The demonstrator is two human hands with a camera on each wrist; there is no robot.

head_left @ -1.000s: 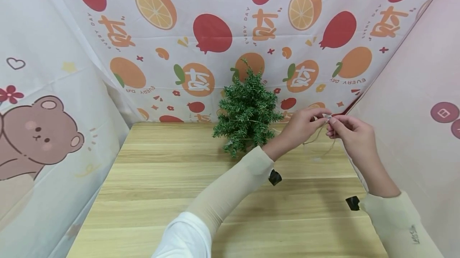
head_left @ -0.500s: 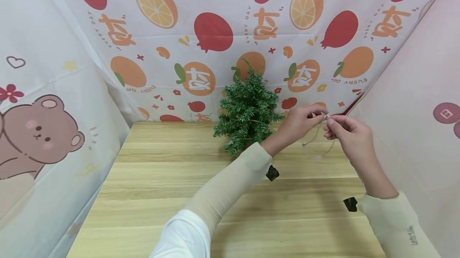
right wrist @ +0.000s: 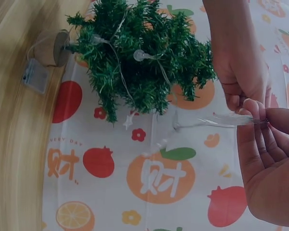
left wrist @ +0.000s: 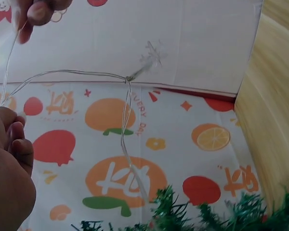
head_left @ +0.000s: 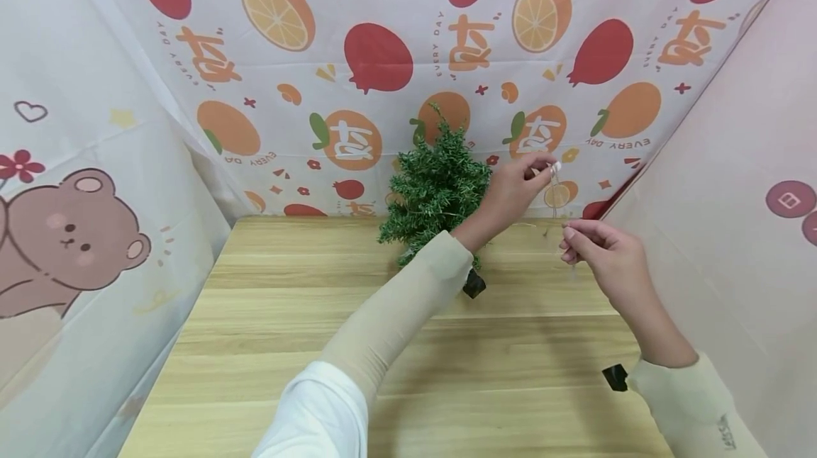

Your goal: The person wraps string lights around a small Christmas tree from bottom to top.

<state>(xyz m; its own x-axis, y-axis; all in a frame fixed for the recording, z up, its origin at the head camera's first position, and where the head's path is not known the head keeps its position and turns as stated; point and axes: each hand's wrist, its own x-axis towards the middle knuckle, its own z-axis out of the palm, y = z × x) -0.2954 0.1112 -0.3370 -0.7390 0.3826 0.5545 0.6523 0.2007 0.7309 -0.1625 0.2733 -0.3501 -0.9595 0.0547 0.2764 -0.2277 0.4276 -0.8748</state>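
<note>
A small green artificial Christmas tree point(head_left: 440, 192) stands at the back of the table, tipped sideways in the right wrist view. A clear fairy-light string point(right wrist: 118, 62) winds through its branches, with a round bulb point(right wrist: 139, 55) and a star-shaped bulb point(right wrist: 129, 121). Right of the tree, my left hand point(head_left: 517, 185) pinches part of the light wire, a white piece at its fingertips. Lower and further right, my right hand point(head_left: 606, 249) pinches another stretch of the wire. Between the two hands the thin wire point(left wrist: 77, 72) hangs in loops, with a snowflake-shaped light point(left wrist: 154, 54) on it.
A clear battery box point(right wrist: 36, 76) lies by the tree's wooden base point(right wrist: 53, 48). Fruit-printed cloth point(head_left: 376, 57) hangs right behind the wooden table point(head_left: 287, 344). More cloth hangs at the left and right sides. Black pieces point(head_left: 615, 377) show at both sleeve cuffs.
My hands have come apart after being together at the wire. The left hand has risen and moved left with it; the right hand has dropped slightly. The tree stays put.
</note>
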